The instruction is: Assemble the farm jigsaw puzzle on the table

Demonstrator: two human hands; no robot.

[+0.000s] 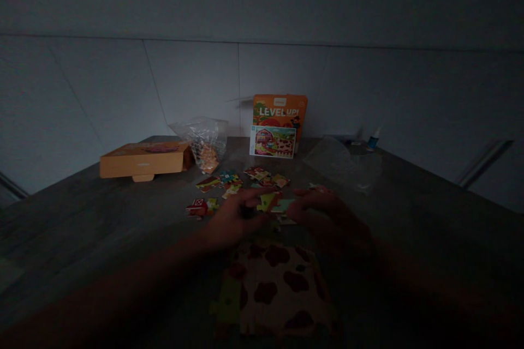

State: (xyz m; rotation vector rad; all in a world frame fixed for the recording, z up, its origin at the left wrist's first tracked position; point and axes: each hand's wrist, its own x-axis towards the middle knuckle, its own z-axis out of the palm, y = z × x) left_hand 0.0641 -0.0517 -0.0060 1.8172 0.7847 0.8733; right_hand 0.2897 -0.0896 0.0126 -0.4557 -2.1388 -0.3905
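My left hand (235, 222) is over the table with thumb and index finger apart, beside a yellow-green and brown puzzle piece (267, 202). The fingertips of my right hand (327, 217) close on the edge of a pale green puzzle piece (282, 206); whether the two pieces are joined is too dark to tell. Nearer to me lies a partly assembled puzzle (278, 289), showing a cream body with dark red-brown patches and a green edge at left. Loose puzzle pieces (231, 177) lie just beyond my hands, and a red barn piece (199, 207) lies left of my left hand.
An orange box (143, 161) sits at the back left, next to a clear bag (207, 144) with pieces inside. An upright orange box (280, 106) backs a farm picture card (273, 142). Clear plastic wrap (339, 161) and a small blue bottle (373, 140) are at right. The light is dim.
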